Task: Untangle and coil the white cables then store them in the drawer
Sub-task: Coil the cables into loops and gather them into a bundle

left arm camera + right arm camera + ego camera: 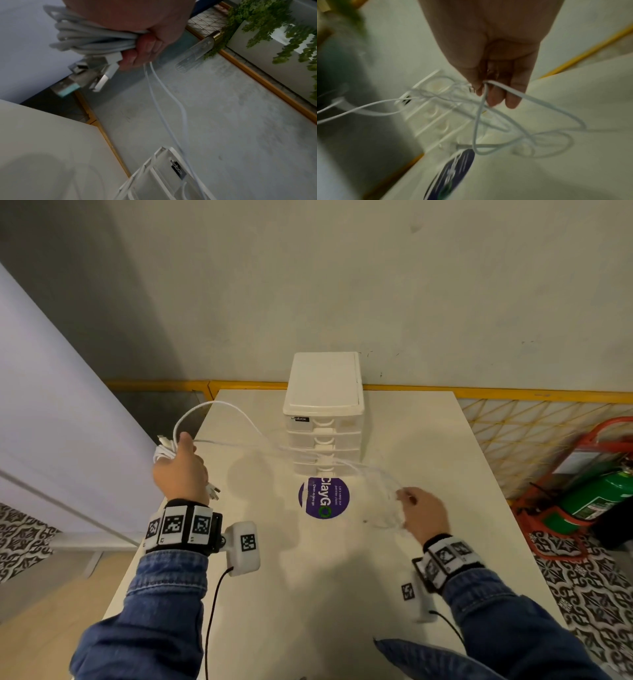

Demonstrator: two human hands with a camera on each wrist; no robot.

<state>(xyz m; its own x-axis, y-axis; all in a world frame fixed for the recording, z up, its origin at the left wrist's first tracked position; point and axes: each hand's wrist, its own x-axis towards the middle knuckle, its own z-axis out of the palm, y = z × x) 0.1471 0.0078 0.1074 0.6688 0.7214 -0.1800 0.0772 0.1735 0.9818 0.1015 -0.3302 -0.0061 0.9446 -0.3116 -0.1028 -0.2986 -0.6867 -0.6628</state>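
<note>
My left hand [181, 470] is raised over the table's left edge and grips a coiled bundle of white cables [89, 39], with several USB plugs [102, 75] hanging below the fist. Loose white strands [239, 419] arc from it past the drawer unit to my right hand [423, 513]. My right hand [496, 86] pinches blurred, tangled loops of white cable [530, 108] just above the table. The white plastic drawer unit [323, 412] stands at the table's back middle, its drawers closed.
A round purple sticker [323, 498] lies on the white table [342, 594] in front of the drawers. A green fire extinguisher in a red stand [589, 491] sits on the floor to the right. A yellow mesh fence [513, 419] runs behind the table.
</note>
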